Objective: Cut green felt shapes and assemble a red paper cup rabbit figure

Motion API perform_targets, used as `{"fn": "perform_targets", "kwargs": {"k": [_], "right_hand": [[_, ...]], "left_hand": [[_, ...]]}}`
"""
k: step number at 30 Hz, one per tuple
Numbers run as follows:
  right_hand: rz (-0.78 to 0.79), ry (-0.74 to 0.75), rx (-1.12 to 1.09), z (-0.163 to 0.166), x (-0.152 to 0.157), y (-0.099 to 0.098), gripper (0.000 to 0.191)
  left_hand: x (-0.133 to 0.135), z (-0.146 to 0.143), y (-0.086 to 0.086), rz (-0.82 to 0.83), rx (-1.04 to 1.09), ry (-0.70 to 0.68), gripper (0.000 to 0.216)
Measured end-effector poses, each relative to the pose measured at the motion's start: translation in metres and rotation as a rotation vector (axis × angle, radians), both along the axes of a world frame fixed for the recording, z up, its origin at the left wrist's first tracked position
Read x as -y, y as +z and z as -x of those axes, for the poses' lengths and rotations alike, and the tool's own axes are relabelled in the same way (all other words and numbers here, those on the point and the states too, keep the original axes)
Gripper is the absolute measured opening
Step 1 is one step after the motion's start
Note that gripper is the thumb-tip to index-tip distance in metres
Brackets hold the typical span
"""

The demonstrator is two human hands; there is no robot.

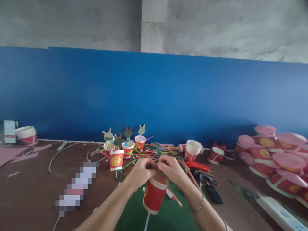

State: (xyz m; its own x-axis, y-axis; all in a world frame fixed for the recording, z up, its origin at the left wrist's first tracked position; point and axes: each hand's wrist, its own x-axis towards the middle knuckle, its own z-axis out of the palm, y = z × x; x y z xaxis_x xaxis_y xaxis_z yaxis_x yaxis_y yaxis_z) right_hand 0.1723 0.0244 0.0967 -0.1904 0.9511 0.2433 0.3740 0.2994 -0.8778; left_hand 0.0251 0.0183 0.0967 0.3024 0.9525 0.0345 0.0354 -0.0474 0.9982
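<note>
A red paper cup (156, 196) with a white rim hangs tilted below my fingers, in front of me. A thin white stick (147, 221) comes out of its bottom. My left hand (143, 171) is closed in a pinch at the far side of the cup's mouth. My right hand (171, 167) pinches right beside it, the fingertips of both hands nearly meeting. Something orange-brown shows inside the cup under the fingers; what the fingertips grip is mostly hidden. Beneath the cup lies a dark green sheet (134, 208), with a red-capped marker (169, 193) near the right wrist.
Paper cups with rabbit-eared figures (116, 160) stand beyond my left hand. Coloured pipe cleaners (154, 149) lie heaped behind. A red-handled tool (197, 166), scissors (209, 178) and a white power strip (279, 208) are rightward, with stacked pink-topped cups (264, 154). Pink paper (11, 154) lies left.
</note>
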Motion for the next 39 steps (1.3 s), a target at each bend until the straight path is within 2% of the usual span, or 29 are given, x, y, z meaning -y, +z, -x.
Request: {"fn": "perform_targets", "kwargs": {"k": [7, 12, 18, 21, 26, 34, 39], "right_hand": [[-0.072, -0.117, 0.086, 0.007, 0.002, -0.002, 0.019], [-0.156, -0.222, 0.083, 0.006, 0.006, 0.003, 0.021], [-0.115, -0.131, 0.073, 0.005, 0.009, 0.003, 0.023], [-0.124, -0.133, 0.077, 0.007, 0.012, 0.005, 0.023], [-0.164, -0.112, 0.122, 0.007, 0.015, 0.009, 0.024], [-0.252, -0.081, 0.205, 0.007, 0.02, 0.015, 0.02], [-0.256, -0.092, 0.235, 0.006, 0.023, 0.016, 0.023]], "left_hand": [[0.001, -0.004, -0.002, 0.054, 0.033, 0.029, 0.007], [-0.004, 0.0, -0.004, -0.064, 0.022, 0.134, 0.008], [-0.006, 0.003, -0.004, -0.292, -0.132, 0.25, 0.007], [-0.001, 0.002, -0.001, -0.368, -0.234, 0.297, 0.005], [0.006, 0.001, 0.005, -0.379, -0.334, 0.326, 0.007], [0.008, 0.003, 0.003, -0.446, -0.433, 0.351, 0.006], [0.014, 0.001, 0.006, -0.56, -0.533, 0.422, 0.007]]}}
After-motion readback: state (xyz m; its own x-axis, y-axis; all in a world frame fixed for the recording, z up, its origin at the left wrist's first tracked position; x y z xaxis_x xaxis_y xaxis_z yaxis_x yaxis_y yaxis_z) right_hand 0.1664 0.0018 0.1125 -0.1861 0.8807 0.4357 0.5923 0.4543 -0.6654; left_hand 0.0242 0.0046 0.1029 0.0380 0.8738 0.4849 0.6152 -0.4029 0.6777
